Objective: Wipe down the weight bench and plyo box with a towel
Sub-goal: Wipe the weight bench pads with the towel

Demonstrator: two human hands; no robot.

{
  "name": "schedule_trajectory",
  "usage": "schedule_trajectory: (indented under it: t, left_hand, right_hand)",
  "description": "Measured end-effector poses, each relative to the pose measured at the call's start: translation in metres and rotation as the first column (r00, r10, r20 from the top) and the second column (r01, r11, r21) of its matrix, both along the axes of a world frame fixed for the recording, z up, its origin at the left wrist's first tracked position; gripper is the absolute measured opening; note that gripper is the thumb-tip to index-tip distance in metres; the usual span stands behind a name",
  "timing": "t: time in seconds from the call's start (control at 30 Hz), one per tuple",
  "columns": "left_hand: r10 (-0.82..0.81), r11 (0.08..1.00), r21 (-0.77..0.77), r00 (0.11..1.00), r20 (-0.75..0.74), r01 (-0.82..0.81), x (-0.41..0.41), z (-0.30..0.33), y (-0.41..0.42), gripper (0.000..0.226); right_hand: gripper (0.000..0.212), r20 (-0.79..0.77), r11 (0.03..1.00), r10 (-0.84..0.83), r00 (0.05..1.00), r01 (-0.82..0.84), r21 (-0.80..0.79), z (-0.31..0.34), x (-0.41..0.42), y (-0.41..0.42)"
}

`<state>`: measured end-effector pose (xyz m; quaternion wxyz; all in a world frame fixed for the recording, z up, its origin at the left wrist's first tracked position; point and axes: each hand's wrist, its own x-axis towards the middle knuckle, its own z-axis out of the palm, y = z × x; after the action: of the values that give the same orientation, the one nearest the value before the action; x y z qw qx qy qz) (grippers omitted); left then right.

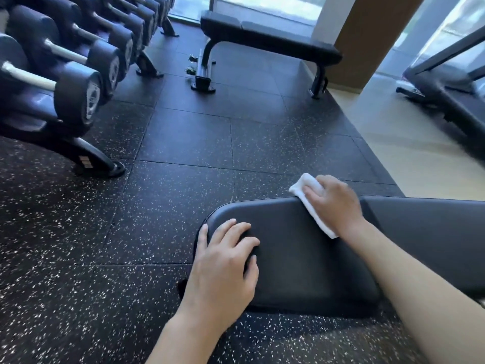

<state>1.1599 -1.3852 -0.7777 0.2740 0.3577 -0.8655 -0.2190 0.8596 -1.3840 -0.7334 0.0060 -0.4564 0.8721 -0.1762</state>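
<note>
While the left hand [223, 261] rests flat on the weight bench [301, 248] near its end corner, the right hand [333, 203] presses the towel [312, 206] over the far edge — bench step underway (no plyo box visible). Next, I'd guess — sweep along that edge.

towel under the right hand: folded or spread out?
Folded. The white towel is a narrow pad under the right hand, draped over the bench pad far edge.
</note>
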Motion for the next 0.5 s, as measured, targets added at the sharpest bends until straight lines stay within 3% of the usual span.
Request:
schedule_trajectory:
  t: [0.13,0.23,0.33,0.4,0.5]
  left_hand:
    - [0.009,0.999,-0.047,1.0,0.024,-0.008,-0.026,0.002,0.014,0.031]
    - [0.081,0.994,-0.075,0.997,-0.002,-0.081,-0.036,0.003,0.014,0.029]
    - [0.116,0.987,-0.111,0.992,-0.041,-0.12,-0.041,0.002,0.011,0.031]
    - [0.121,0.985,-0.119,0.991,-0.052,-0.126,-0.043,0.003,0.009,0.031]
    - [0.102,0.99,-0.098,0.994,-0.035,-0.105,-0.043,0.008,0.008,0.03]
  right_hand:
    - [0.039,-0.067,0.996,0.092,0.993,-0.093,-0.001,-0.004,0.028,-0.001]
    - [0.037,-0.145,0.963,0.252,0.957,-0.263,-0.061,-0.012,0.06,-0.011]
    - [0.043,-0.2,0.903,0.424,0.883,-0.43,0.017,-0.019,0.06,-0.023]
    - [0.041,-0.154,0.907,0.414,0.897,-0.42,-0.012,-0.012,0.027,-0.023]
    - [0.05,-0.066,0.971,0.237,0.969,-0.236,0.03,0.002,-0.039,-0.015]
